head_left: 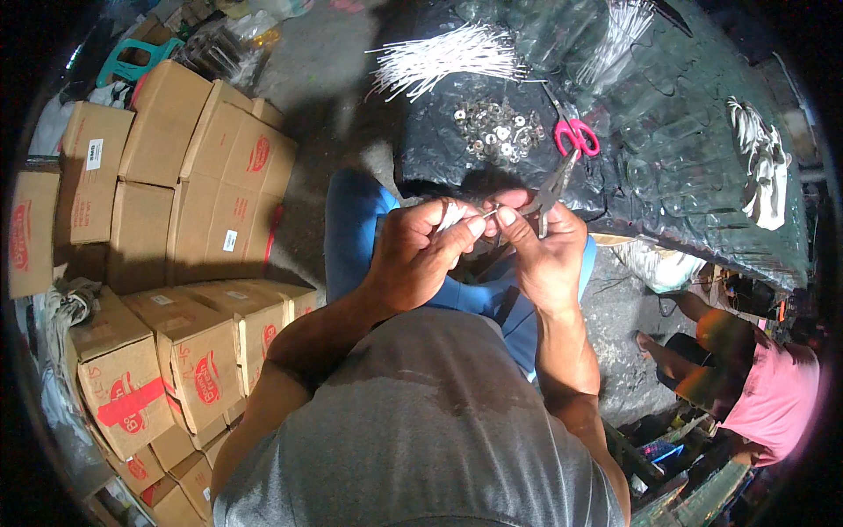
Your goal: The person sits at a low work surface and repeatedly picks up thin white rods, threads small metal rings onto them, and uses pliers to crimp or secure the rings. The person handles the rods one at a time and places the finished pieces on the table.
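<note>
My left hand [417, 250] is closed around some thin white cords [448, 215], its thumb and forefinger pinching near one cord's end. My right hand [544, 250] is closed close beside it, thumb and finger meeting the left fingertips at a small metal piece [494, 209] whose exact shape is hard to see. Grey metal pliers [555, 191] stick up from the right hand; their lower part is hidden by the fingers. Beyond my hands, a heap of small round metal discs [500, 132] lies on a black plastic-covered surface [426, 158], with a pile of white cords [452, 57] behind it.
Pink-handled scissors [576, 137] lie right of the discs. Another cord bundle [619, 35] and white gloves [768, 167] rest farther right on the table. Cardboard boxes [233, 176] are stacked at left. A person in a pink shirt [777, 395] sits at right.
</note>
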A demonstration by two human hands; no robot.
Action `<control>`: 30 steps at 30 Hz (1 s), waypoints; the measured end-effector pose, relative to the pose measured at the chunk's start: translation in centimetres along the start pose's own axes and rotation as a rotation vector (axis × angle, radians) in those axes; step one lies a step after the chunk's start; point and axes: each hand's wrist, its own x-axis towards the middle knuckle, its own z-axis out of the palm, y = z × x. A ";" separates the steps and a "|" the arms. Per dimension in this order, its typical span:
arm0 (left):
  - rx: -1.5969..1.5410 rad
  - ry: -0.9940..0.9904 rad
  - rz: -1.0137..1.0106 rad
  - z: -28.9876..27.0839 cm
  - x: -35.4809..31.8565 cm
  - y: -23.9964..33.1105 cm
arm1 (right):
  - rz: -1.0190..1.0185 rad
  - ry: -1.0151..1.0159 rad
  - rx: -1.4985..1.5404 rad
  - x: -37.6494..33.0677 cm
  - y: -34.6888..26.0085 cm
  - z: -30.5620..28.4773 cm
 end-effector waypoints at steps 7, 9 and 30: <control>0.012 -0.001 0.002 -0.1 -0.1 -0.2 | -0.002 0.010 -0.019 -0.2 -0.2 0.4; 0.008 -0.001 -0.013 -0.2 -0.1 -0.3 | -0.024 0.013 -0.054 -0.3 -0.1 0.5; -0.016 0.019 -0.073 -0.5 -0.1 -0.4 | -0.631 -0.052 -0.664 0.5 1.3 0.0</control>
